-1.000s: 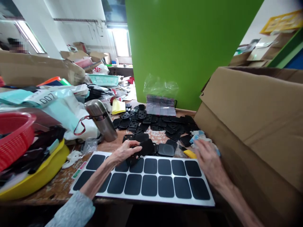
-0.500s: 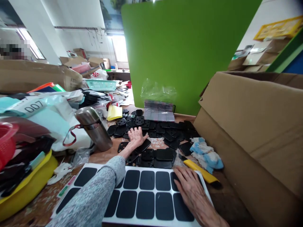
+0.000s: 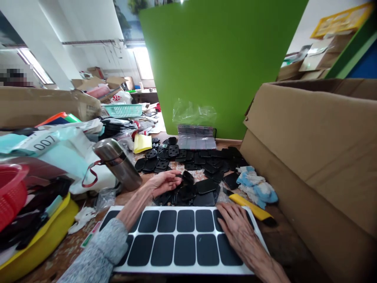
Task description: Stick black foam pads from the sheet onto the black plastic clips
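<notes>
My left hand [image 3: 165, 183] is over the near side of a pile of black pieces, its fingers closed on the edge of a small black plate [image 3: 187, 179] that tilts up off the others. Flat, with fingers stretched out, my right hand [image 3: 240, 228] rests on the right end of a white sheet [image 3: 173, 232]. Rows of black rounded rectangles [image 3: 159, 250] cover this sheet. More black plates [image 3: 206, 186] lie just beyond its far edge, and some of the pieces farther back [image 3: 173, 151] have holes.
A yellow utility knife [image 3: 253, 208] and a blue-and-white cloth [image 3: 256, 185] lie right of the plates. A large cardboard box [image 3: 312, 137] stands at the right. On the left are a steel flask [image 3: 120, 165], a yellow basin [image 3: 38, 239] and a red basket [image 3: 13, 192]. A green panel [image 3: 218, 67] rises behind.
My left hand has drawn back toward me from the pile and turned sideways, with a black plate now lifted in its fingers. My right hand stays on the sheet.
</notes>
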Motion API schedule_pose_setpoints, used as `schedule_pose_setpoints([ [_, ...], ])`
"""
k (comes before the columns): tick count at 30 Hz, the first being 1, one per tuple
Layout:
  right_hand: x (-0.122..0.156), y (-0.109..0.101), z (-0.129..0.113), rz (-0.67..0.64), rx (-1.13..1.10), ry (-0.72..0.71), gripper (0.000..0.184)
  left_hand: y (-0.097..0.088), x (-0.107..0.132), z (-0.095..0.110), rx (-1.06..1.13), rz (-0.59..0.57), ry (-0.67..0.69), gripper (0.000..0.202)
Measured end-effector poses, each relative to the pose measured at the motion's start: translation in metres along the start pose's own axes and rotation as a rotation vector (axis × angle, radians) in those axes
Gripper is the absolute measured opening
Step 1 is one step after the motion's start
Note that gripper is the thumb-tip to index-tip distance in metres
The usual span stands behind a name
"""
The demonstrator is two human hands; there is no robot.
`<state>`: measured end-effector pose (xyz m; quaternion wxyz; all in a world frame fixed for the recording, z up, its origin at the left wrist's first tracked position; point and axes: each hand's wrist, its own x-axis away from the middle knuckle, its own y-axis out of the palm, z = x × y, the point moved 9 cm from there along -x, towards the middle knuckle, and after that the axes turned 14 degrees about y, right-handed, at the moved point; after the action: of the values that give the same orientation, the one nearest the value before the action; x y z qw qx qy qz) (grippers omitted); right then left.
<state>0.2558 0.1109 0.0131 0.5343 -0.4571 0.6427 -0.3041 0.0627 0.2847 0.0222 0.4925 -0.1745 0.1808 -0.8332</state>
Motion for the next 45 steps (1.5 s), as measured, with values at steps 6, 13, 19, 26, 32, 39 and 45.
schedule_pose_setpoints([
  [6, -0.005, -0.005, -0.004, -0.065, -0.034, 0.02, 0.032, 0.035, -0.001, 0.002, -0.168, 0.038, 0.071, 0.029],
  [13, -0.005, -0.007, -0.003, -0.073, -0.057, 0.043, 0.031, 0.064, -0.045, 0.035, -0.41, -0.04, 0.286, 0.04],
  [19, -0.006, -0.007, -0.002, -0.106, -0.09, 0.068, 0.031, 0.066, -0.061, 0.025, -0.467, -0.089, 0.247, 0.038],
  [26, -0.006, -0.01, 0.003, -0.106, -0.164, 0.113, 0.033, 0.055, -0.044, 0.044, -0.41, 0.042, 0.264, 0.043],
  [32, -0.024, -0.042, 0.01, -0.09, -0.74, 0.476, 0.037, 0.06, 0.029, 0.09, -0.266, 0.261, 0.427, 0.064],
  [39, -0.009, -0.059, -0.04, 0.091, -0.794, 0.378, 0.03, 0.101, 0.104, 0.067, 0.719, 0.264, 0.069, 0.06],
  [45, 0.034, -0.072, -0.083, 0.33, -0.53, -0.041, 0.049, 0.136, 0.143, 0.065, 1.272, 0.063, -0.117, 0.048],
])
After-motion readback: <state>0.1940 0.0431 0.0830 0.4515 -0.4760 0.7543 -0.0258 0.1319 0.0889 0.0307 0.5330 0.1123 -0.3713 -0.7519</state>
